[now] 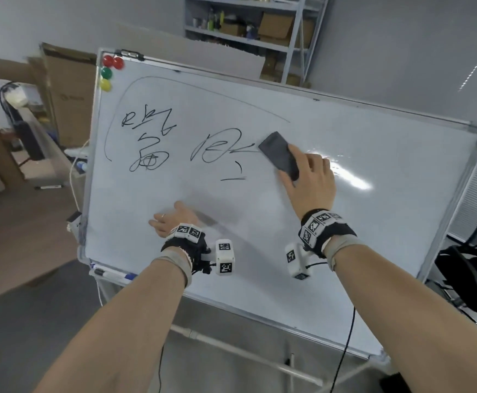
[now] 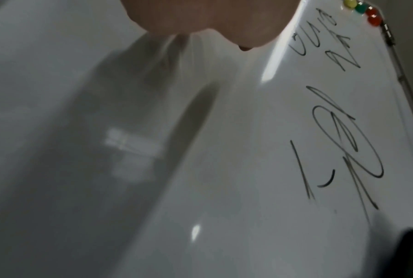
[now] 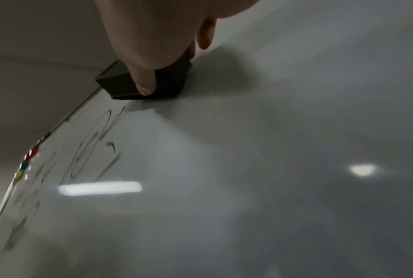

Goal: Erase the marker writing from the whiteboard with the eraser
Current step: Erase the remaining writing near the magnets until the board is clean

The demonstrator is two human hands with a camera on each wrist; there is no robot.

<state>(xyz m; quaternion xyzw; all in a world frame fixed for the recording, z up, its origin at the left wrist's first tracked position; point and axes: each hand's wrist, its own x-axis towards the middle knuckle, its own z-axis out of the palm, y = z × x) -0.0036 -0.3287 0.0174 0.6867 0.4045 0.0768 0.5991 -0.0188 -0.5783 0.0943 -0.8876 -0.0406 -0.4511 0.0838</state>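
The whiteboard (image 1: 260, 236) stands tilted on its frame, with black marker writing (image 1: 149, 143) at its upper left and more strokes (image 1: 217, 151) in the middle. My right hand (image 1: 308, 177) grips a dark grey eraser (image 1: 278, 154) and presses it flat on the board, just right of the middle strokes. In the right wrist view the thumb lies across the eraser (image 3: 167, 80). My left hand (image 1: 172, 219) rests flat on the lower board with straight fingers and holds nothing. The left wrist view has the writing (image 2: 343, 143) at the right.
Red, green and yellow magnets (image 1: 108, 72) sit in the board's top left corner. Markers (image 1: 112, 275) lie on the tray at the bottom left. Cardboard boxes (image 1: 67, 95) stand to the left, a metal shelf (image 1: 254, 24) behind, a dark chair (image 1: 475, 265) at the right.
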